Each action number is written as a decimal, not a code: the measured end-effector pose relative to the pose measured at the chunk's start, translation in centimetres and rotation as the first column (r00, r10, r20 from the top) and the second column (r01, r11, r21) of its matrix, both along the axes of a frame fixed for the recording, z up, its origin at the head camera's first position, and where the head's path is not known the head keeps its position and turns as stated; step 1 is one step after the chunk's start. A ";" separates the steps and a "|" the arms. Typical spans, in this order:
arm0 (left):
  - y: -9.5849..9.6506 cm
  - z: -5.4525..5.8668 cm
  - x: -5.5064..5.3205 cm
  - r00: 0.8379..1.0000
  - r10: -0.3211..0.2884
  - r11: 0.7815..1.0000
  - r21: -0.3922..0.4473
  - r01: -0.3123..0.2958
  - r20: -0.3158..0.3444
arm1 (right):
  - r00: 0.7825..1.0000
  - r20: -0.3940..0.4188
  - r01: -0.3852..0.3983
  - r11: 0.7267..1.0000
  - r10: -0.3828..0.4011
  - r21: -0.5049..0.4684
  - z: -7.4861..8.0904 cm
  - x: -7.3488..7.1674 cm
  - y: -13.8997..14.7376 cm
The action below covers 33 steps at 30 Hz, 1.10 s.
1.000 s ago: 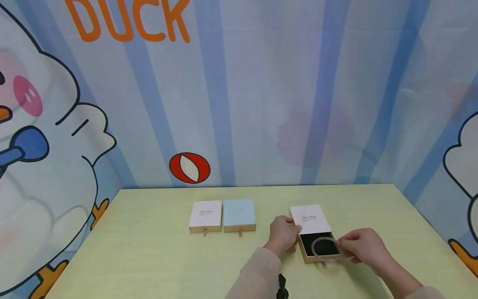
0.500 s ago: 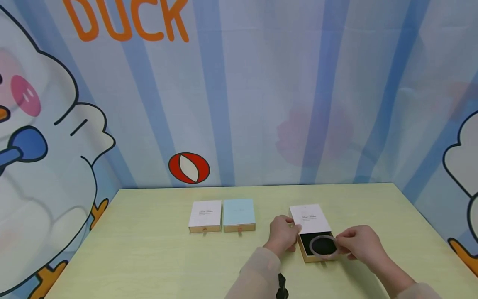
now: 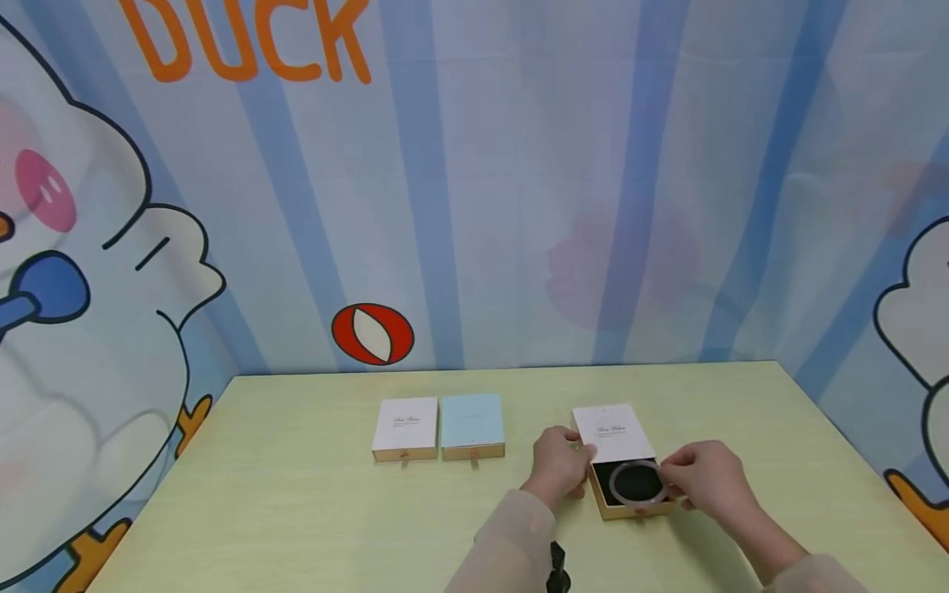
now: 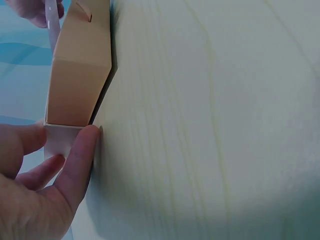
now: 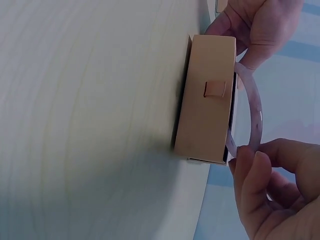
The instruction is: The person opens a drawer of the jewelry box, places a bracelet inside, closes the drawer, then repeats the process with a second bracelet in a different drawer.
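Note:
A white-topped drawer box (image 3: 614,436) lies on the table at the right in the head view, with its gold drawer (image 5: 202,125) pulled out towards me. Black lining shows inside the drawer. My left hand (image 3: 558,465) holds the box's left side, thumb at the top edge and fingers against the side wall in the left wrist view. A pale, translucent bangle (image 5: 256,107) is pinched between the thumb and fingers of my right hand (image 3: 708,479). It hangs tilted over the drawer opening, its far side close to the lining; whether it touches is unclear.
Left of the hands, a white box (image 3: 405,427) and a light blue box (image 3: 472,424) stand side by side, both closed, with small pull tabs. The pale yellow table (image 3: 296,494) ends at a printed duck curtain (image 3: 511,206).
My right hand has moved slightly left and away from me, bringing the bangle from the drawer's front right corner to over the black lining. The left hand stays on the box.

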<state>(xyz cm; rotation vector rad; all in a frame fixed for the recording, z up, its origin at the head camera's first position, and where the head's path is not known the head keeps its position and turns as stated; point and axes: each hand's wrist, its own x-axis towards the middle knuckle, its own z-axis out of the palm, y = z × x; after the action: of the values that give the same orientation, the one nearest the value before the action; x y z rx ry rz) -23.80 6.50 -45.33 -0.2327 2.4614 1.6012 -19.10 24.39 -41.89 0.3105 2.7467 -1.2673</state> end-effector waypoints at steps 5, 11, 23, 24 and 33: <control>-0.1 0.0 0.0 1.000 -0.004 1.000 0.009 0.004 0.004 | 1.000 -0.027 -0.005 0.999 0.006 0.033 0.0 0.0 -0.5; -0.2 0.1 0.1 1.000 -0.004 1.000 0.019 0.004 -0.004 | 0.999 -0.044 -0.023 0.993 0.029 0.119 0.1 0.1 -1.1; -0.1 0.0 0.0 1.000 -0.008 1.000 0.021 0.008 0.003 | 0.987 -0.105 -0.074 0.918 0.124 0.391 0.4 0.2 -2.1; -0.1 0.0 0.0 1.000 -0.007 1.000 0.023 0.007 0.006 | 0.987 -0.103 -0.074 0.912 0.126 0.403 0.5 0.2 -2.2; 0.0 -0.1 -0.1 1.000 -0.015 1.000 0.023 0.015 0.000 | 0.988 -0.075 -0.082 0.877 0.133 0.472 0.6 0.3 -2.9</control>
<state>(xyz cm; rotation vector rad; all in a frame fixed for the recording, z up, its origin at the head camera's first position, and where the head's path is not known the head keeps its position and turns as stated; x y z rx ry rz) -23.92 6.51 -45.40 -0.2098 2.4379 1.6220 -18.78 21.48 -41.26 0.1214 3.0837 -0.5898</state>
